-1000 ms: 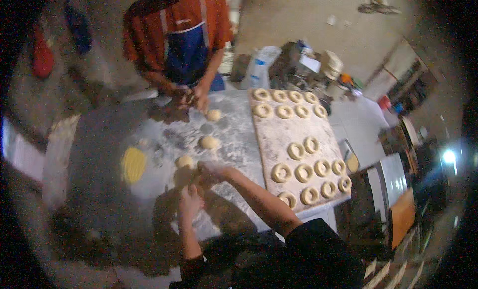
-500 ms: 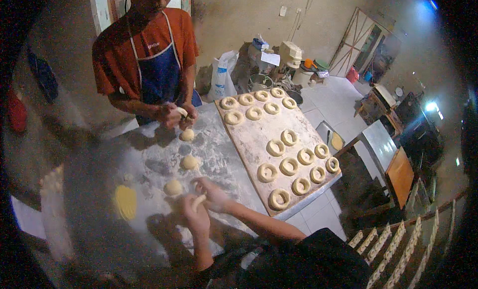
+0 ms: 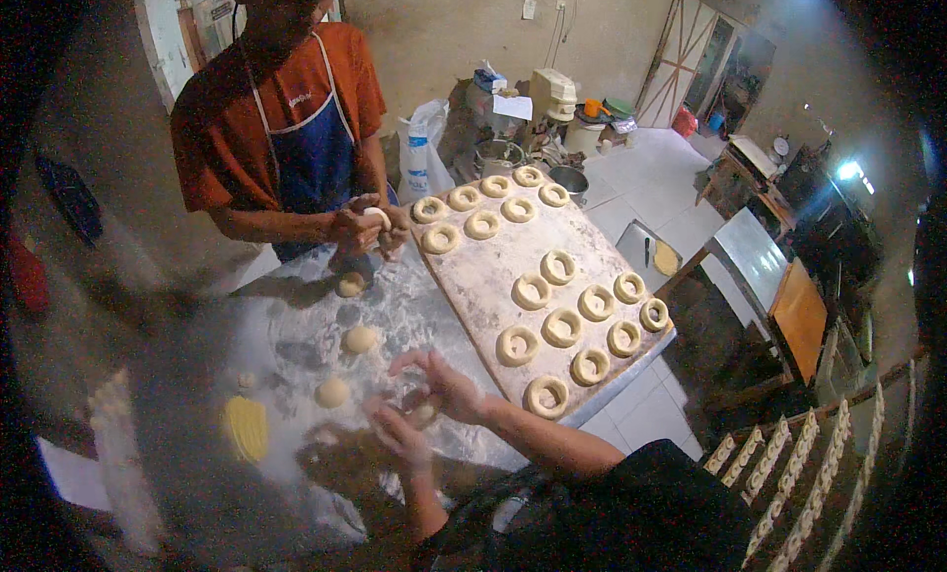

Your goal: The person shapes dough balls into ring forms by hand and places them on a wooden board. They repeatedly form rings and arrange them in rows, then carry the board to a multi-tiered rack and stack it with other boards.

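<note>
My left hand (image 3: 402,442) and my right hand (image 3: 446,390) are close together above the floured table (image 3: 296,340), their fingers curved and blurred. A piece of pale dough (image 3: 423,412) is held between them, partly hidden by the palms; its exact shape is unclear. Just left of my hands lies a round dough ball (image 3: 332,393), with a second dough ball (image 3: 361,339) beyond it and a third (image 3: 350,284) nearer the co-worker. Across the table, a person in an orange shirt and blue apron works a piece of dough (image 3: 376,217) in both hands.
To the right, a floured wooden board (image 3: 473,296) carries several dough rings (image 3: 517,345). A flat yellow mass (image 3: 246,428) lies at the table's left. At the lower right stands a rack (image 3: 809,473) with rows of shaped dough. A white sack (image 3: 418,158) stands behind the board.
My hands have shifted slightly right, and their fingers are more spread around the dough. The co-worker's hands have closed further round their dough. The whole view has shifted slightly.
</note>
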Motion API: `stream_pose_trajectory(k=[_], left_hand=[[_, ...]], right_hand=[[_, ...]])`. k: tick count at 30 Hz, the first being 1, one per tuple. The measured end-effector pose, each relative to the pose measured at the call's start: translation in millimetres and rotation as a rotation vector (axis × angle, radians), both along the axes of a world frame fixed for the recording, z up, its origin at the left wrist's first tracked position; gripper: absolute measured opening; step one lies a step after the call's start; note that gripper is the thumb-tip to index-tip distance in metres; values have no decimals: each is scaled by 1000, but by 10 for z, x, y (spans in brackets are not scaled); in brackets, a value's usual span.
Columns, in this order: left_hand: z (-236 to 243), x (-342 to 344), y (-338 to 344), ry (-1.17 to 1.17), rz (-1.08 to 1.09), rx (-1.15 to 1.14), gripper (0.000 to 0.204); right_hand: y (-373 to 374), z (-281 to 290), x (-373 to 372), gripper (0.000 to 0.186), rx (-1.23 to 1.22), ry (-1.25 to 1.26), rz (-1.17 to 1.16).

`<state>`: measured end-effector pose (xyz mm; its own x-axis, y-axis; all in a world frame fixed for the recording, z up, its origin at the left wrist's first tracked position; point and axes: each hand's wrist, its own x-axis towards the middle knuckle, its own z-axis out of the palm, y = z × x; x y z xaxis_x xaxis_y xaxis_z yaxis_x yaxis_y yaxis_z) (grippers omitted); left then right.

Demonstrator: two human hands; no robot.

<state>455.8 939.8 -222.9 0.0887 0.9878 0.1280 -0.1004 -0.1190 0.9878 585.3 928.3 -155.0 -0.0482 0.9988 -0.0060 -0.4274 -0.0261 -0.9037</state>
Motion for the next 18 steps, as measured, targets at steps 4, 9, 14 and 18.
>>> stream_pose_trajectory(k=[4, 9, 14, 18], left_hand=[[-185, 342, 40, -133, -2, 124, 46], [167, 868, -114, 170, -116, 173, 38], [556, 1809, -219, -6, -118, 115, 32], [534, 2529, -333, 229, -202, 133, 30]], right_hand=[[25, 105, 295, 47, 323, -542, -49], [-157, 181, 951, 60, 176, -506, -92], [-468, 230, 1791, 67, 74, 270, 34], [-698, 231, 2498, 54, 120, -378, -101]])
